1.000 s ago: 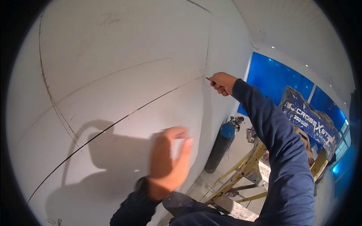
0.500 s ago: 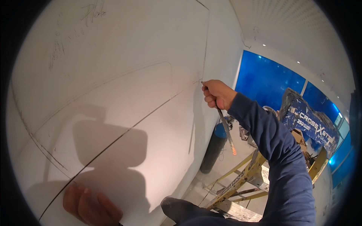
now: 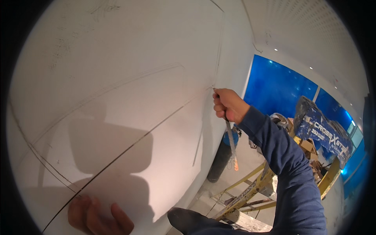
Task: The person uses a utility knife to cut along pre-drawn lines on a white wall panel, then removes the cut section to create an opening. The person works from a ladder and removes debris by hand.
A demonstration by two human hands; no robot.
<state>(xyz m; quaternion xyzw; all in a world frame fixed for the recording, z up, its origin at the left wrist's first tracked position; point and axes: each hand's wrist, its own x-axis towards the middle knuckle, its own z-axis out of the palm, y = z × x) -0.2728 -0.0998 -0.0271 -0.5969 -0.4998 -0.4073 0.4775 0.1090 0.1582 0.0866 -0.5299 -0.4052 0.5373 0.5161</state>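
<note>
My right hand point(image 3: 229, 105) is closed around a long thin stick-like tool point(image 3: 231, 141) with an orange lower end. Its fingertips are at the pale wall point(image 3: 156, 94), by the upper end of a long dark slanting line point(image 3: 117, 157). The stick hangs below the fist, and the part inside the fingers is hidden. At the lower left, my left hand point(image 3: 98, 216) is beside the same line's lower part, fingers bent, thumb apart, with nothing visible in it. Fainter curved lines point(image 3: 117, 83) mark the wall above, and my shadow falls across it.
To the right stands a yellow stepladder point(image 3: 250, 192) with a blue paint-splashed bag point(image 3: 323, 127) and cluttered items at its top. Behind my right hand a dark cylinder with a blue top point(image 3: 224, 158) leans near the wall. Blue panels point(image 3: 282, 78) cover the far side.
The view has shifted a little. My right hand remains near the line's upper end, and the stick's lower end has swung left and down. My left thumb has spread farther from the fingers.
</note>
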